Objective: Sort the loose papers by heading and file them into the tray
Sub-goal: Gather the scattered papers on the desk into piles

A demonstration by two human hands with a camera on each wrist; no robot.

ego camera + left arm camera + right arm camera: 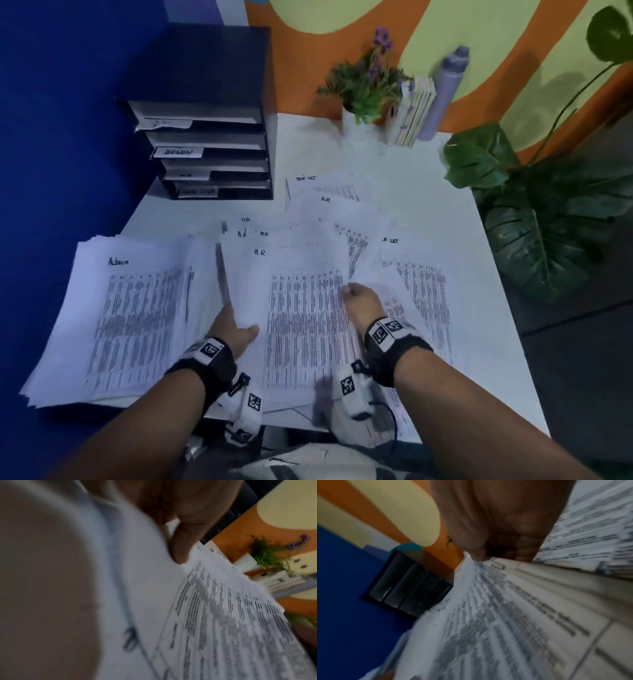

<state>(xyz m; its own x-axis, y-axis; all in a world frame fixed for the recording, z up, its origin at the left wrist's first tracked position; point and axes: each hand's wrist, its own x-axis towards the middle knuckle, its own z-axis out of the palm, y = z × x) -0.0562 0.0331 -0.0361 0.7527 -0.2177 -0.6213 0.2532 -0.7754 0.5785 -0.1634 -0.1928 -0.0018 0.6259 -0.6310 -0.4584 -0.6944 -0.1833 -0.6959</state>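
A fanned bundle of printed sheets headed "HR" [301,308] is lifted at the middle of the white table [404,178]. My left hand [239,329] grips its left edge, thumb on top [181,547]. My right hand [352,294] pinches its right edge; the curled fingers [496,527] close on the HR sheets [488,628]. A thick pile headed "Admin" [130,315] lies at the left. Sheets headed "Task list" [421,284] lie at the right. The black tiered tray [212,144] with labelled shelves stands at the back left.
More loose sheets [329,192] lie spread behind the bundle. A small flowering pot plant [366,89], upright books [411,109] and a grey bottle [445,89] stand at the back. A large leafy plant [548,212] crowds the table's right edge. A blue wall [51,120] bounds the left.
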